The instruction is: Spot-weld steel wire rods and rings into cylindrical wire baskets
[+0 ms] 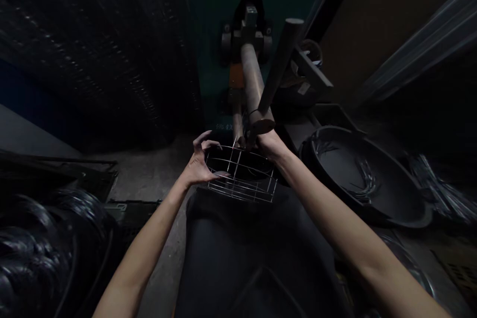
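Observation:
A round wire basket frame made of thin metal rods hangs in front of me, just under a thick metal bar that sticks out from a dark green machine. My left hand grips the frame's left rim, thumb on the outside and fingers curled over the top wire. At the frame's far right edge my right hand is closed, close under the end of the bar and a slanted lever. Its fingers are mostly hidden.
A wide dark basin holding several bent wire pieces stands at the right. Coils of dark wire lie at the lower left. Stacked wire mesh fills the upper left. My dark-clothed lap is below the frame.

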`<state>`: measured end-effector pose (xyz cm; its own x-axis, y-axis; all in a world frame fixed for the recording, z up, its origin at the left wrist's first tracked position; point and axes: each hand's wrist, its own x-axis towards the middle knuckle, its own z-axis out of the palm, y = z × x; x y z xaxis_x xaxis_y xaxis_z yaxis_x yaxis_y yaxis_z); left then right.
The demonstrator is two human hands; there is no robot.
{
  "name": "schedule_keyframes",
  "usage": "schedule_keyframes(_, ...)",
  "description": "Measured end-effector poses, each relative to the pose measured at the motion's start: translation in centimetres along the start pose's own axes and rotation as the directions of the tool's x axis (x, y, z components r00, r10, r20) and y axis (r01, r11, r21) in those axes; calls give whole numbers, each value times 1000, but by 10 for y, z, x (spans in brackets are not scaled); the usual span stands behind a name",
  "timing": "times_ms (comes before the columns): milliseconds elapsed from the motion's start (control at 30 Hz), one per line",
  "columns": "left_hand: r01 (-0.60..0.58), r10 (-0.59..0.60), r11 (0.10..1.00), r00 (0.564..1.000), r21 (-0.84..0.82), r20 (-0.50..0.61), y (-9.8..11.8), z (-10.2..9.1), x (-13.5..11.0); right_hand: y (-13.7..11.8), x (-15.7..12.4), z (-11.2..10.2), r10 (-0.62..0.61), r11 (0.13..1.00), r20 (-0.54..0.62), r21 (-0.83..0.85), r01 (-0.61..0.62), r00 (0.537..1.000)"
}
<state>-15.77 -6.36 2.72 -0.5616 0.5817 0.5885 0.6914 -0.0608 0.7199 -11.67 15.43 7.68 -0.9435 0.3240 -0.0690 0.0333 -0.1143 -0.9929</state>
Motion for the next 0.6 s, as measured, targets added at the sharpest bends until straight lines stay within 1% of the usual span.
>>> schedule_keyframes(100, 2, -2, 1000, 1000, 2, 11, -2, -2, 2, 2, 2, 0, 0, 1000, 13, 20, 0, 1000)
schedule_keyframes(300, -13, 13, 1000, 1000, 2, 21, -1, -6, 6, 6, 7, 2, -19, 1000, -8, 20, 19, 1000)
schedule_keyframes(400, -21, 22, 999, 999, -32, 35, -3, -7, 8, 7, 7, 4, -1, 998, -1, 59, 1, 1000)
schedule_keyframes(533, -36, 42, 997, 996, -71, 80, -12, -10, 10, 6, 7, 5, 30, 987, 0, 156, -29, 1000)
schedule_keyframes(600, -37, 45, 997, 993, -71, 107, -14, -12, 13, 2, 9, 3, 58, 986, 7, 157, -59, 998)
